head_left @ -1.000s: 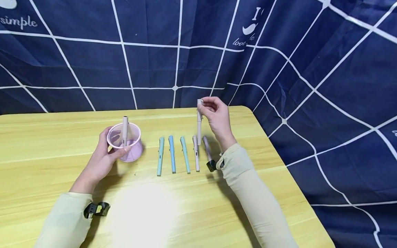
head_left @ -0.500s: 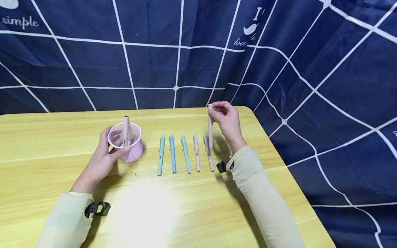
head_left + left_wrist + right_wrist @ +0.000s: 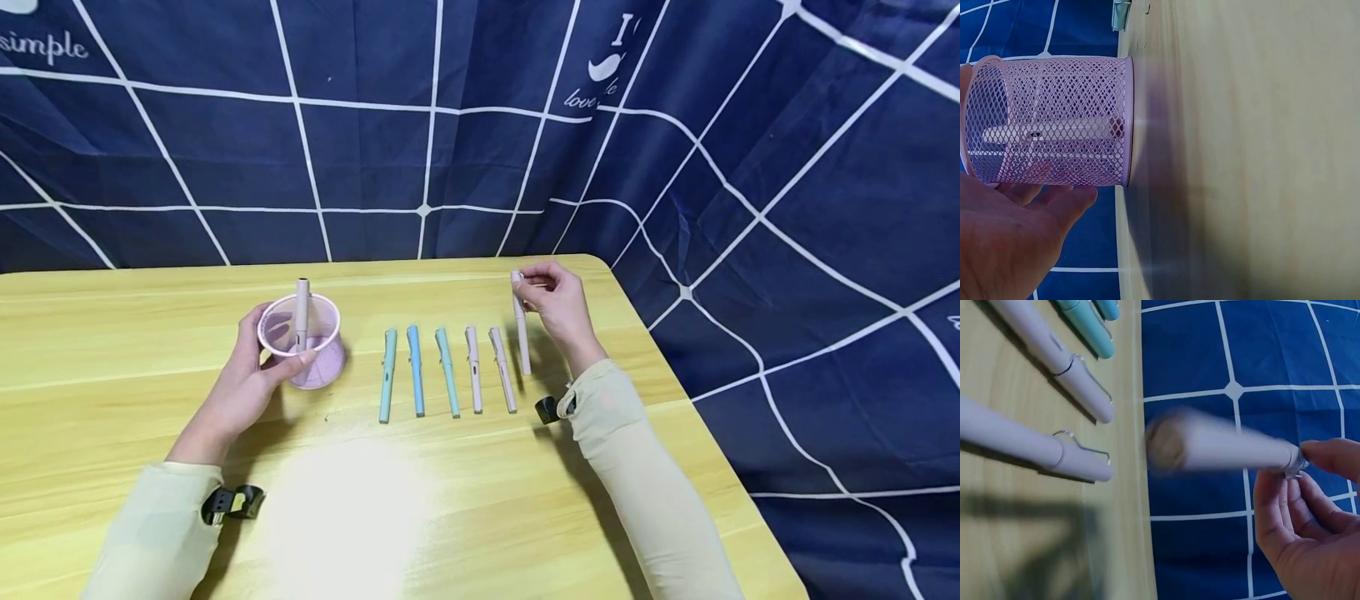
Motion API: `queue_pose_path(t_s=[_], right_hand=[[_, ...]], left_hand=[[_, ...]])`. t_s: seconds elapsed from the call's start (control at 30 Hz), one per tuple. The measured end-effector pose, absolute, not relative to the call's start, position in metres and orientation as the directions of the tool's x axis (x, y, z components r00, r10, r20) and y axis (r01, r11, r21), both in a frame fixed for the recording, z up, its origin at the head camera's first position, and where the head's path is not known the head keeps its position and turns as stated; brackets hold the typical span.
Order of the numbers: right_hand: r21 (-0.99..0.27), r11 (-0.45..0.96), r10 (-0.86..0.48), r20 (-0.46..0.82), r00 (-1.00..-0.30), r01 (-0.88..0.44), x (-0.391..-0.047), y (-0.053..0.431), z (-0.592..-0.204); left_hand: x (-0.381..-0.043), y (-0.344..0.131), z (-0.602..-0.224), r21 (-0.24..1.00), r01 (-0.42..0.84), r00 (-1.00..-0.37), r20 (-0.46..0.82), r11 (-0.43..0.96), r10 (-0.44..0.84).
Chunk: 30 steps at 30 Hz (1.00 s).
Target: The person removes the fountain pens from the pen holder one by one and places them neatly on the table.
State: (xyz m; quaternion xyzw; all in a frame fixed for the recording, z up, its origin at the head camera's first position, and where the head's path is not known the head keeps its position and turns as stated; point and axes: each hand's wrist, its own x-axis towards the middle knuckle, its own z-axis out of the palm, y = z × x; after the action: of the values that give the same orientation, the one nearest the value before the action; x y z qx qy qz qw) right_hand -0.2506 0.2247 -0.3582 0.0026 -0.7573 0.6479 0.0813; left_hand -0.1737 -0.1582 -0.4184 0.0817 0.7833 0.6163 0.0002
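My left hand (image 3: 243, 383) grips an upright pink mesh pen cup (image 3: 330, 367), thumb on the near side of its rim. A pale pen (image 3: 302, 308) stands inside, also visible through the mesh in the left wrist view. At the right, my right hand (image 3: 562, 312) pinches another pale pinkish pen (image 3: 522, 337) by its clip end, and the pen hangs nearly upright. To its left lies a row of pens: a mint pen (image 3: 387, 375), a blue pen (image 3: 416, 371), a second mint pen (image 3: 447, 375) and two lilac pens (image 3: 475, 371). In the right wrist view the held pen's lower end (image 3: 1169, 447) looks blurred.
The light wooden table (image 3: 360, 292) has a rounded far right corner. Behind and to the right hangs a dark blue curtain (image 3: 360, 158) with white lines. A bright glare spot lies on the near tabletop. Black wrist devices (image 3: 232, 502) sit at both cuffs.
My right hand has carried the pale pen rightward and down, from over the lilac pens to the right end of the row. The left hand and cup have stayed in place.
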Motion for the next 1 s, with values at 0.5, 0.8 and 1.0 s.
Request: queue_pose_path(t_s=[0.5,0.8,1.0], right_hand=[[-0.939,0.342,0.056,-0.021,-0.998,0.039,-0.249,0.248,-0.377],[-0.908,0.399,0.041,-0.124,-0.991,0.13,-0.248,0.255,-0.392],[-0.884,0.427,0.029,-0.195,-0.98,0.188,-0.25,0.254,-0.397]], left_hand=[[-0.174,-0.159,-0.417,0.964,0.122,-0.988,0.096,0.234,0.12],[-0.175,-0.159,-0.417,0.963,0.121,-0.988,0.094,0.239,0.122],[-0.174,-0.158,-0.418,0.963,0.122,-0.988,0.095,0.24,0.122]])
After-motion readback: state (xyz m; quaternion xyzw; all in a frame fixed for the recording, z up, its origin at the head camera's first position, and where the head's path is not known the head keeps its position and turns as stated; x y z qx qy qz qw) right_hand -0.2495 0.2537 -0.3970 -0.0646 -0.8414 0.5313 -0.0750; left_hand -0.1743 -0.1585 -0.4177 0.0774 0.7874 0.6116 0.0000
